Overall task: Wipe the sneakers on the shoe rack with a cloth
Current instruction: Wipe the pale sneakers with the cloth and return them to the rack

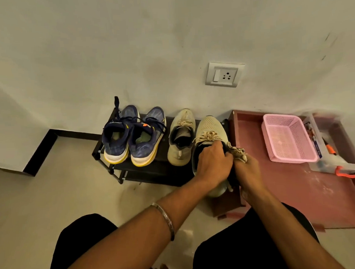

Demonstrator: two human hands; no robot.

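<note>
A low black shoe rack (145, 172) stands against the wall. On it sit a pair of blue sneakers with yellow soles (132, 140) and one beige sneaker (181, 142). The second beige sneaker (210, 126) is lifted off the rack's right end. My left hand (212, 163) grips it at the collar, fingers curled over the opening. My right hand (248, 172) holds a crumpled beige cloth (237, 151) against the sneaker's right side. The heel of the held sneaker is mostly hidden behind my hands.
A reddish-brown low surface (297, 186) lies right of the rack, carrying a pink plastic basket (288, 137) and a clear box of small items (325, 148). A wall socket (224, 74) is above. My knees in black fill the bottom of the view.
</note>
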